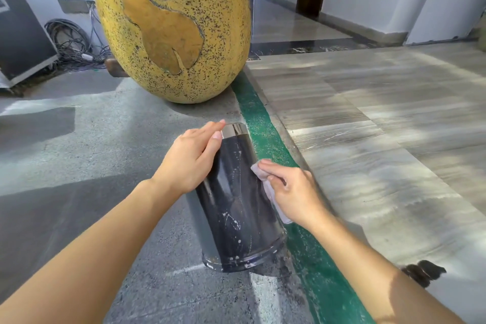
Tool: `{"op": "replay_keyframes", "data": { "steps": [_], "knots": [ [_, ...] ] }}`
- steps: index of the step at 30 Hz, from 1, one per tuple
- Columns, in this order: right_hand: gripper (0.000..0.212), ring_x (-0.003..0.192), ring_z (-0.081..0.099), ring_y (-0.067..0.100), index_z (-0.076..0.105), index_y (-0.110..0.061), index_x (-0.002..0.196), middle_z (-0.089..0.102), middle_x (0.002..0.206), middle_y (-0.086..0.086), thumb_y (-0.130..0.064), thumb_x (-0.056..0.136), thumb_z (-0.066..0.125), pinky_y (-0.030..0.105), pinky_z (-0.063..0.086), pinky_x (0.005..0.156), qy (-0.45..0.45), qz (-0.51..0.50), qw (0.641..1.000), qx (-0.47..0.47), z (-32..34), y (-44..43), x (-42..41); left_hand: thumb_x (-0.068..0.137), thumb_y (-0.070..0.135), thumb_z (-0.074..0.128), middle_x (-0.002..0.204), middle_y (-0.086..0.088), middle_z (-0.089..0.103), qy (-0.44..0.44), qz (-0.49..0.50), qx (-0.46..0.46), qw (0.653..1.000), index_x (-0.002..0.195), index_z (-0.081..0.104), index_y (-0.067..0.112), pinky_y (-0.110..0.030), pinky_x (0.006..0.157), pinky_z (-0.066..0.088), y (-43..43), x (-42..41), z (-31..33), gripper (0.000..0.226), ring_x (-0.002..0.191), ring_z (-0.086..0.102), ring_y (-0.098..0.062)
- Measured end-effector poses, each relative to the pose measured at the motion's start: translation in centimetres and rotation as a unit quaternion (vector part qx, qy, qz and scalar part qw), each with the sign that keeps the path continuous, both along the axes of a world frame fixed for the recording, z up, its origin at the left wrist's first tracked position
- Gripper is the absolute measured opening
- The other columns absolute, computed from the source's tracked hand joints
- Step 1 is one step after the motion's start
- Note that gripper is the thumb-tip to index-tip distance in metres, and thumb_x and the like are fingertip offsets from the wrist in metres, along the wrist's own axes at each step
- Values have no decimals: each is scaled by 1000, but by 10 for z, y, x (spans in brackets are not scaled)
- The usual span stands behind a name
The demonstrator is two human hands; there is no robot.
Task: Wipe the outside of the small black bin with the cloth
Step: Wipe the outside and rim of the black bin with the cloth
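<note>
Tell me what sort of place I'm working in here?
Probably a building's entrance or lobby edge: polished tiled floor meeting rough concrete floor, a huge yellow speckled urn, and loose cables by the wall.

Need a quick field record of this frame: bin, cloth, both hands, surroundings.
bin: small black bin, tilted away from the person, chrome rim at the far end, base on the grey concrete floor
bin surface: white splatter marks on the side facing the camera
cloth: pale cloth pressed to the bin's right side
left hand: left hand flat on the bin's upper left side, steadying it
right hand: right hand holding the cloth against the bin
surroundings: large yellow speckled pot behind; green strip beside the bin
</note>
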State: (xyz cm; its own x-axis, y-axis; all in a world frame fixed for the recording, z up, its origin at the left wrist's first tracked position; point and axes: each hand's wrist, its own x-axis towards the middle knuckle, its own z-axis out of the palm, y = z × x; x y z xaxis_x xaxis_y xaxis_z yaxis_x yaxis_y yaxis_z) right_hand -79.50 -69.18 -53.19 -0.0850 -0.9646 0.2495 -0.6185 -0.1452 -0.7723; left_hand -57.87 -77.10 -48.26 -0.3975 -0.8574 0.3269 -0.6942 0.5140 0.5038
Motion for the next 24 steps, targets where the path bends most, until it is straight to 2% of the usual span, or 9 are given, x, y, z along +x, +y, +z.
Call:
{"op": "replay_keyframes", "data": {
  "steps": [2, 4, 7, 9, 13, 15, 17, 21, 24],
  "knots": [
    [40, 112, 48, -25, 72, -10, 112, 58, 105, -49, 13, 89, 49, 14, 26, 111, 17, 26, 999, 9, -12, 23, -3, 105, 43, 24, 154, 17, 39, -6, 13, 12, 1000, 150, 39, 32, -9, 106, 13, -4, 5, -2, 48, 143, 30, -10],
    [34, 114, 49, -13, 68, 0, 107, 46, 119, -37, 18, 87, 46, 22, 23, 111, 29, 53, 998, 20, -22, 46, -7, 106, 42, 25, 154, 17, 39, -7, 20, 16, 1000, 150, 39, 32, -7, 107, 11, -5, 9, -4, 48, 144, 29, -10],
    [35, 121, 39, -1, 65, 6, 104, 39, 132, -15, 24, 84, 43, 20, 17, 110, 55, 98, 992, 53, -38, 76, -16, 106, 40, 26, 153, 17, 39, -8, 34, 16, 999, 150, 40, 31, 4, 99, 4, -4, 16, -5, 47, 143, 30, -9],
    [37, 121, 43, 0, 67, 3, 107, 51, 128, -5, 24, 85, 45, 16, 14, 111, 84, 127, 985, 80, -45, 91, -20, 106, 40, 26, 153, 14, 40, -9, 39, 20, 999, 149, 40, 33, -2, 103, 8, -3, 19, -5, 46, 144, 30, -10],
    [45, 108, 42, -33, 72, -12, 112, 67, 121, -21, 17, 89, 46, 7, 21, 111, 77, 111, 986, 101, -40, 103, -30, 106, 38, 29, 152, 15, 41, 1, 16, 28, 999, 149, 41, 32, -1, 105, 8, 4, 18, -3, 45, 141, 28, 3],
    [47, 109, 43, -32, 72, -25, 116, 58, 119, -36, 8, 92, 49, 8, 30, 109, 57, 58, 993, 81, -30, 96, -34, 106, 37, 31, 152, 16, 41, 5, -2, 27, 1000, 148, 42, 30, 2, 105, 9, 9, 20, -2, 44, 136, 28, 9],
    [42, 111, 47, -27, 71, -28, 118, 59, 121, -31, 1, 93, 53, 4, 33, 104, 60, 11, 997, 44, -13, 78, -34, 106, 35, 33, 154, 15, 39, 7, -20, 30, 999, 149, 41, 29, 2, 106, 9, 12, 22, -2, 45, 139, 28, 8],
    [42, 114, 42, -22, 70, -19, 120, 61, 120, -20, 5, 91, 52, -8, 22, 95, 78, -30, 995, -47, 32, 28, -13, 105, 39, 27, 158, 18, 29, 24, -33, 65, 997, 152, 32, 34, -35, 124, 7, 15, 18, -8, 48, 148, 16, -2],
    [41, 114, 57, 1, 71, -12, 117, 71, 120, -2, 9, 89, 49, -10, 22, 90, 107, -24, 988, -105, 59, -1, 13, 101, 44, 23, 159, 24, 24, 24, -39, 86, 995, 152, 28, 42, -54, 122, 5, 19, 10, -8, 51, 152, 6, -13]
  ]
}}
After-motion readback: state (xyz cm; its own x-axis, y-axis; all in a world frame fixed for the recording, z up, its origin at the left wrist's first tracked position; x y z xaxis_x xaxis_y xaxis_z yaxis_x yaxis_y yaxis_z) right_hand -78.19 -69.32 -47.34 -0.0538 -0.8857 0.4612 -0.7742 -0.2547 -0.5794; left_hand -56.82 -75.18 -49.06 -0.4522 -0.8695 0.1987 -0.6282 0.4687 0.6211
